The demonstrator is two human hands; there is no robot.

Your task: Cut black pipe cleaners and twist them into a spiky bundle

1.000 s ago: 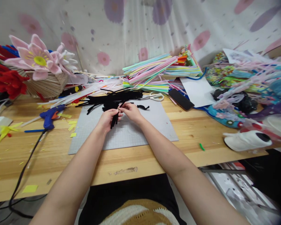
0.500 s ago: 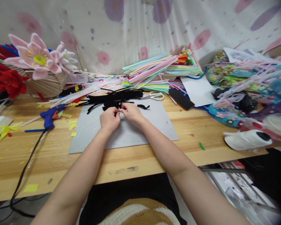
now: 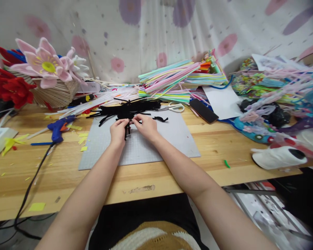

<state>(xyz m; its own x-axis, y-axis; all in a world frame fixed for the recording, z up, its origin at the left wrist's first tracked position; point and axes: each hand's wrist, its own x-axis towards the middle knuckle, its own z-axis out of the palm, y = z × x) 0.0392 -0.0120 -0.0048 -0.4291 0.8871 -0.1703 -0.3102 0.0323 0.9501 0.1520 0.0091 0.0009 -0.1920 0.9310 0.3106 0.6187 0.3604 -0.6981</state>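
Note:
My left hand (image 3: 118, 130) is closed in a pinch on a black pipe cleaner (image 3: 127, 132), whose ends hang below the fingers. Close against it, my right hand (image 3: 146, 125) pinches at the same spot; what lies between its fingertips is too small to make out. Both hands are over the grey cutting mat (image 3: 156, 149). Just beyond them lies a pile of black pipe cleaners (image 3: 130, 107). A short curled black piece (image 3: 161, 119) rests on the mat right of my right hand.
White-handled scissors (image 3: 175, 107) and a dark phone (image 3: 203, 110) lie behind the mat to the right. A blue glue gun (image 3: 57, 127) with a trailing cord stands left. Bundles of coloured pipe cleaners (image 3: 172, 78) line the back; a white spool (image 3: 279, 157) lies right.
My hands have turned slightly and their fingertips have drawn a little apart. The black pipe cleaner's ends now show below my left fingers. The view has shifted slightly.

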